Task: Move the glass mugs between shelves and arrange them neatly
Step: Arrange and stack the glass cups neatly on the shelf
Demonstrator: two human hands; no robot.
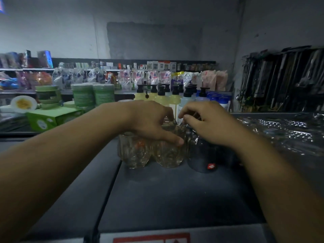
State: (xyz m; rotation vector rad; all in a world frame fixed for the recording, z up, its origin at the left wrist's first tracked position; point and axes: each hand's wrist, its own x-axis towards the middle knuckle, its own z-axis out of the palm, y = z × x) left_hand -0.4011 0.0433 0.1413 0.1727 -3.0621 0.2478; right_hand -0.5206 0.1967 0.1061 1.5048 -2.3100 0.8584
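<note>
Mugs (136,153) back from shelf (175,199) edge, left hand (149,120) grip curled over one, right hand (212,125) grip unclear

Your mugs (168,153) are clear glass with a cut pattern and a faint yellow tint. The sticker (211,166) is red, the shelf (175,193) dark grey, the bottles (161,99) pale yellow with black caps, the plates (83,95) green.
</note>
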